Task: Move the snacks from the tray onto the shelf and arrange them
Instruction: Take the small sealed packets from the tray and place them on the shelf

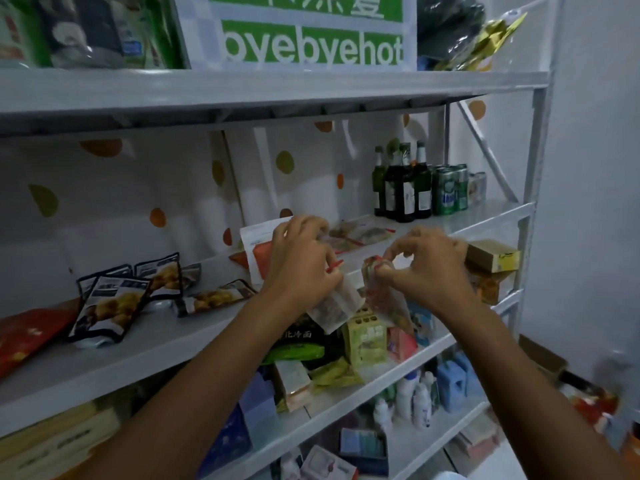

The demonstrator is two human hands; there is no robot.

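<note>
the left grip (301, 265) is curled shut around the top of a pale clear snack packet (334, 308), which hangs below the fingers. the right grip (433, 268) pinches the top edge of a red-patterned snack packet (386, 299) between thumb and fingertips. the 2 packets hang just beside each other in front of the front edge of the middle shelf (156, 344), not resting on it.

on that shelf, to the left, lie 3 black pouches (107, 306) showing fried pieces, with a red bag (27, 330) at the far left. behind the hands lie flat clear packets (360, 233) and a white and orange pack (258, 251). green bottles (401, 188) and green cans (450, 194) stand at the back right, and a yellow box (493, 256) sits near the right post.

below the held packets, the lower shelf carries a heap of snacks, among them a black and green bag (304, 341) and a yellow-green carton (367, 341).
</note>
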